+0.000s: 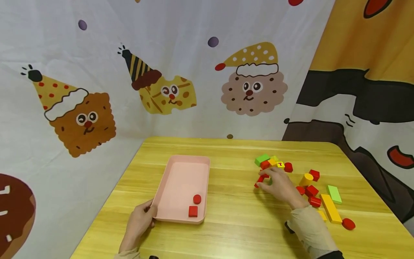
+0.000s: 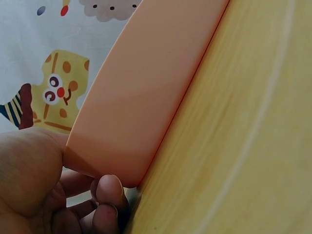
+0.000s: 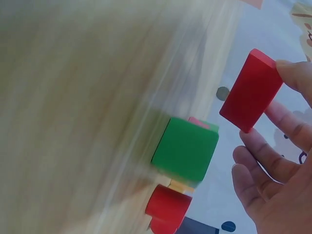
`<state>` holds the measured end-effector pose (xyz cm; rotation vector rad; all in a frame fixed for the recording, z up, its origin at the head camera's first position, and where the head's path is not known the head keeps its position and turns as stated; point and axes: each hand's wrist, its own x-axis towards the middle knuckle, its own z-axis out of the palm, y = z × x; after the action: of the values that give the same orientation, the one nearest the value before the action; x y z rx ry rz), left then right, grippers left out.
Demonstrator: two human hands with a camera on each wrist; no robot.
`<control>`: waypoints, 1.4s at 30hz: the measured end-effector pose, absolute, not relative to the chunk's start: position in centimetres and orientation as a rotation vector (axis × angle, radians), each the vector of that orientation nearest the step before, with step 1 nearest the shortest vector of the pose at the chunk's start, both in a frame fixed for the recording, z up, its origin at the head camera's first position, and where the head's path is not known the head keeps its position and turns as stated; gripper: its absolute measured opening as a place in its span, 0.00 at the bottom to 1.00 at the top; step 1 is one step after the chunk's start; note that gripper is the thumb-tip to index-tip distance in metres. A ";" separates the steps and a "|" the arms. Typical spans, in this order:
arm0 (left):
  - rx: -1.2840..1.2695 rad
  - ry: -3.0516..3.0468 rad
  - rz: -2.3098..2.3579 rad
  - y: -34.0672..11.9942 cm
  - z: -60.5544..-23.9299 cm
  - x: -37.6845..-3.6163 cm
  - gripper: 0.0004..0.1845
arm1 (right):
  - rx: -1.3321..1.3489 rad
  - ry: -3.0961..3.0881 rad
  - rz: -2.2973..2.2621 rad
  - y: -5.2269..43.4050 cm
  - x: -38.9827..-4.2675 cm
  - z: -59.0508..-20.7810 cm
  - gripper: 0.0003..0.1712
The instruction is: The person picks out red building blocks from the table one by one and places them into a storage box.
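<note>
My left hand [image 1: 139, 220] grips the near left corner of a pink tray [image 1: 181, 169], its thumb over the rim and fingers curled beneath, as the left wrist view shows. Inside the tray lie a red round block [image 1: 197, 199] and a red square block [image 1: 193, 211]. On the right, my right hand [image 1: 280, 185] pinches a red rectangular block [image 3: 252, 91] between thumb and fingers, raised above the table. Beside it in the right wrist view stand a green block [image 3: 186, 148] and a red cylinder [image 3: 169, 204].
Several more blocks lie about the right hand, among them a light green block [image 1: 334, 194], a long yellow block [image 1: 331, 208], an orange cylinder [image 1: 306, 179] and a red disc [image 1: 348, 224]. A cartoon-printed curtain [image 1: 200, 126] hangs behind the wooden table [image 1: 233, 216].
</note>
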<state>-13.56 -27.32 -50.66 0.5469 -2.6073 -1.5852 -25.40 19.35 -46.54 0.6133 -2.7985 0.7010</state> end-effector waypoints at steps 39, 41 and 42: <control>0.552 -2.619 -1.563 -27.6 -50.3 -13.4 0.24 | 0.711 -2.827 0.948 12.6 -25.7 -46.8 0.19; 0.548 -2.620 -1.564 -27.5 -50.4 -13.4 0.24 | 0.716 -2.824 0.960 12.1 -25.8 -46.8 0.19; 0.550 -2.621 -1.565 -27.5 -50.4 -13.3 0.24 | 0.721 -2.821 0.961 11.8 -25.8 -46.7 0.18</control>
<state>-13.33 -27.48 -50.39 0.5496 -2.6212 -1.5649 -25.76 11.79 -46.74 0.7211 -2.8214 0.9615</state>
